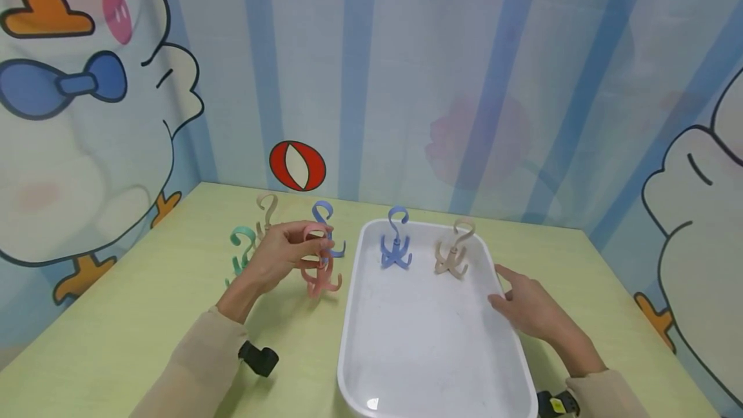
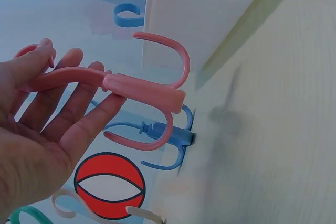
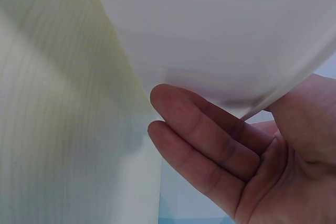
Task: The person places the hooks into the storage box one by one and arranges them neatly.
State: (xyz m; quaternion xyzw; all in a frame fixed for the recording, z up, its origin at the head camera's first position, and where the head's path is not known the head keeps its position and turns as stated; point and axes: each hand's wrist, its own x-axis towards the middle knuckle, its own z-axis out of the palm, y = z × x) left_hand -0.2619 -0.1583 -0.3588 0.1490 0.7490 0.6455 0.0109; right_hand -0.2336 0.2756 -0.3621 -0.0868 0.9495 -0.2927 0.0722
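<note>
My left hand (image 1: 275, 257) holds a pink multi-prong hanging hook (image 1: 321, 279) by its curved top, a little left of the white tray (image 1: 400, 347). In the left wrist view the pink hook's prongs (image 2: 147, 92) point away from my palm and stand off the table. My right hand (image 1: 531, 305) grips the tray's right rim, thumb over the edge; in the right wrist view its fingers (image 3: 194, 129) lie against the outer wall. Inside the tray, at the far end, are a blue hook (image 1: 395, 253) and a beige hook (image 1: 451, 261).
Behind my left hand stand a green hook (image 1: 244, 232), another beige hook (image 1: 268, 205) and another blue hook (image 1: 338, 251), partly hidden. A printed curtain (image 1: 395, 82) rises along the far edge of the pale yellow-green table (image 1: 116, 328).
</note>
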